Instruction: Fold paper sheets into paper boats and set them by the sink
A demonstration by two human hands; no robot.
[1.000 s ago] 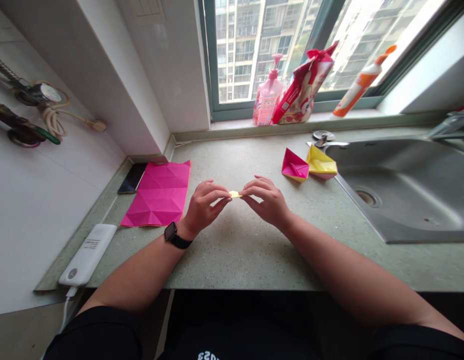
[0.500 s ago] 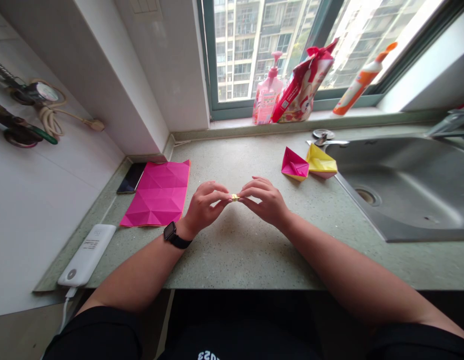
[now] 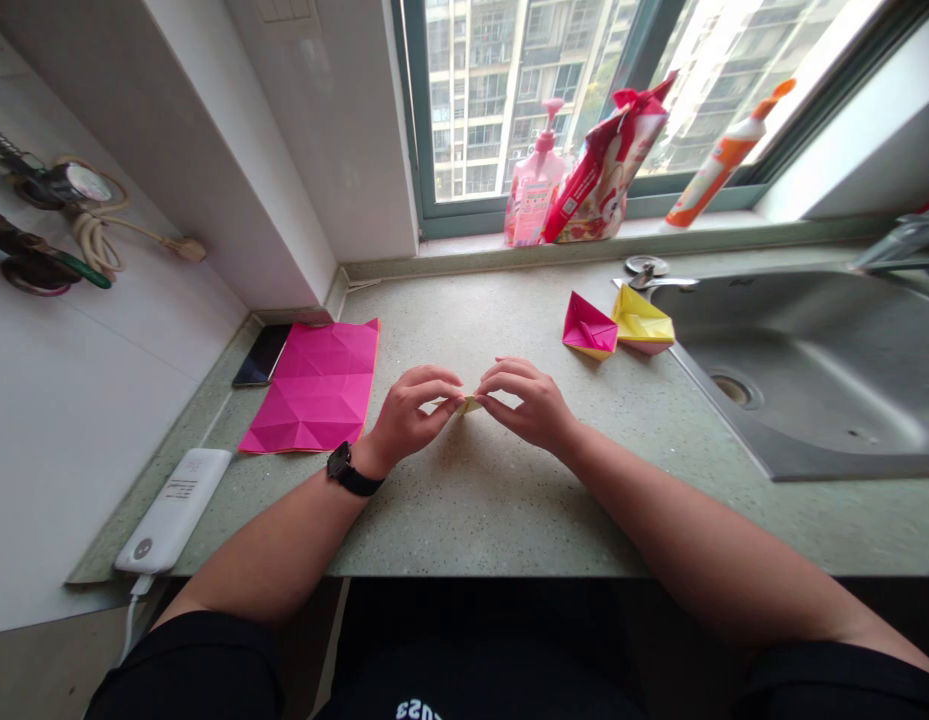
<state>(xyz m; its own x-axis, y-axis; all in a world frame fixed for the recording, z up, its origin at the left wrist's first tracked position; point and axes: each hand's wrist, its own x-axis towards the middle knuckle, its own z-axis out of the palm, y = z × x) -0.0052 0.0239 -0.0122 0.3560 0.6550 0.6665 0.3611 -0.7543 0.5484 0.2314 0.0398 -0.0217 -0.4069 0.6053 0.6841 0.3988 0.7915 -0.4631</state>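
Observation:
Both hands meet over the middle of the green speckled counter (image 3: 471, 500). My left hand (image 3: 411, 412), with a black watch on its wrist, and my right hand (image 3: 525, 402) pinch a small folded yellow paper piece (image 3: 468, 405) between their fingertips. Most of the piece is hidden by the fingers. A creased pink paper sheet (image 3: 314, 388) lies flat to the left. Two folded paper boats, one pink (image 3: 588, 327) and one yellow (image 3: 642, 322), rest beyond my right hand near the sink.
A steel sink (image 3: 809, 370) fills the right side. A phone (image 3: 263, 354) and a white power bank (image 3: 173, 510) lie at the left edge. On the window sill stand a pink pump bottle (image 3: 534, 192), a red bag (image 3: 606, 170) and an orange-capped bottle (image 3: 715, 165).
The hands have drawn a little closer together and dropped slightly toward the counter; less of the yellow piece shows between the fingertips.

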